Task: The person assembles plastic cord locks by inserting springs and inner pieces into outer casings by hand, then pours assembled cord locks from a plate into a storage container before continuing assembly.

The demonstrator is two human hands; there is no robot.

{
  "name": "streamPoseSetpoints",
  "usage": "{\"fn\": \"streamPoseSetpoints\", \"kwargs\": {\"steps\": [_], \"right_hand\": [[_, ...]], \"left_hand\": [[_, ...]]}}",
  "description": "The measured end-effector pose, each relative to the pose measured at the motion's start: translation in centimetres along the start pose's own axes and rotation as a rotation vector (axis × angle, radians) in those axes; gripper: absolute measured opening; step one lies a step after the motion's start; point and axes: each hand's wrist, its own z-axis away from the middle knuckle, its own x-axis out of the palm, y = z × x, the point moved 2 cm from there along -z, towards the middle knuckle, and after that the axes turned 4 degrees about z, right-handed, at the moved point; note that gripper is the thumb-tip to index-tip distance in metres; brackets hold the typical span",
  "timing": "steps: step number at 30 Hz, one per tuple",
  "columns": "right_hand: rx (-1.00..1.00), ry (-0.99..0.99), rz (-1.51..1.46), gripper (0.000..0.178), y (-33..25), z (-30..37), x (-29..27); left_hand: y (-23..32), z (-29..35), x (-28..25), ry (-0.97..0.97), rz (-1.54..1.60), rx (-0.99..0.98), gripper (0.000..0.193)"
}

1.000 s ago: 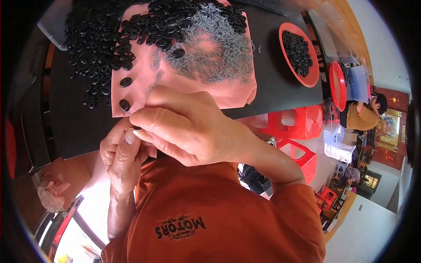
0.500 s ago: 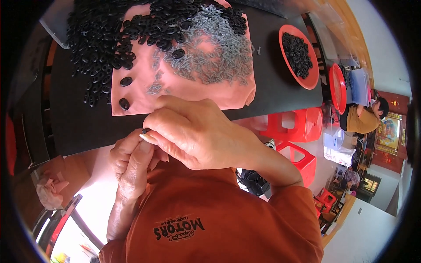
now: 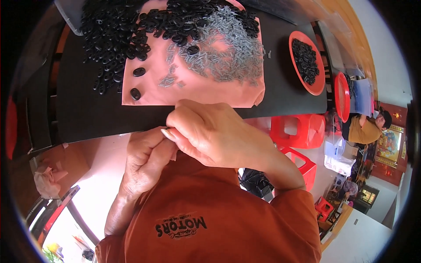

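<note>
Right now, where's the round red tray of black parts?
In the head view, the round red tray sits on the right end of the black table, right of the pink sheet that holds the grey screws.

A gold-framed picture [image 3: 388, 144] (red inside) hangs far right.

Matt black top on the table [image 3: 87, 114], no shine at all. On it a pink sheet [image 3: 210, 94], smooth and dull like paper or thin plastic. Small black pieces [image 3: 109, 35] look like moulded plastic, faintly glossy. Grey metal bits [image 3: 228, 57] glint silvery. Red bowl [image 3: 316, 87] is shiny plastic; red stools [image 3: 294, 131] too. Orange shirt [image 3: 228, 219] is soft woven cloth.
</note>
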Motion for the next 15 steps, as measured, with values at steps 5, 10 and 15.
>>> {"fn": "streamPoseSetpoints", "kwargs": {"steps": [5, 10, 15], "right_hand": [[-0.021, -0.195, 0.127, 0.017, 0.0, 0.6, -1.1], [0.018, -0.120, 0.058, 0.015, 0.2, 0.7, -0.7], [0.062, -0.071, -0.001, 0.017, 0.1, 0.3, -0.7]], "left_hand": [[0.3, -0.3, 0.0, 0.006, -0.322, 0.061, 0.004], [0.7, -0.5, -0.2, 0.009, -0.309, 0.085, 0.003], [0.6, -0.8, -0.6, -0.003, -0.229, 0.012, 0.002]]}}
